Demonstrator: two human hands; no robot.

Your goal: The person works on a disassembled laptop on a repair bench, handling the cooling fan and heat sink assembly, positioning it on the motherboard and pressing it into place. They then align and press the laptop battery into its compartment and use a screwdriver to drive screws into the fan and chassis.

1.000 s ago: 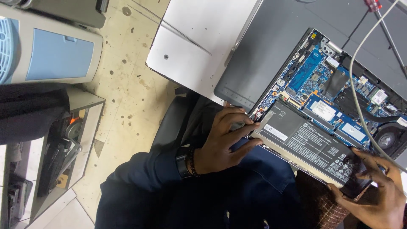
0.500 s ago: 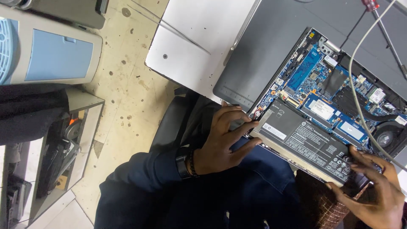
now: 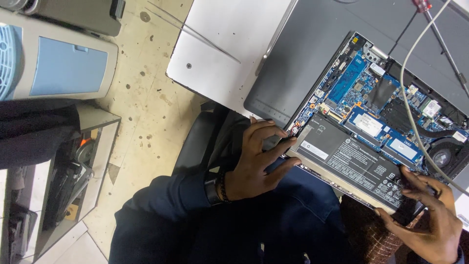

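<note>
Between our hands lies the opened laptop [image 3: 371, 112], base cover off, blue circuit boards and a fan bared beyond its long black battery [image 3: 351, 164]. Our left hand [image 3: 256, 161] rests spread fingertips on the battery's near left corner; our right hand [image 3: 432, 220] pinches its right end. The hands are well apart. A white cable [image 3: 408, 112] drapes across the boards above our right hand. Beyond our left hand, tweezers [image 3: 195, 32] lie on the white surface [image 3: 229, 34].
</note>
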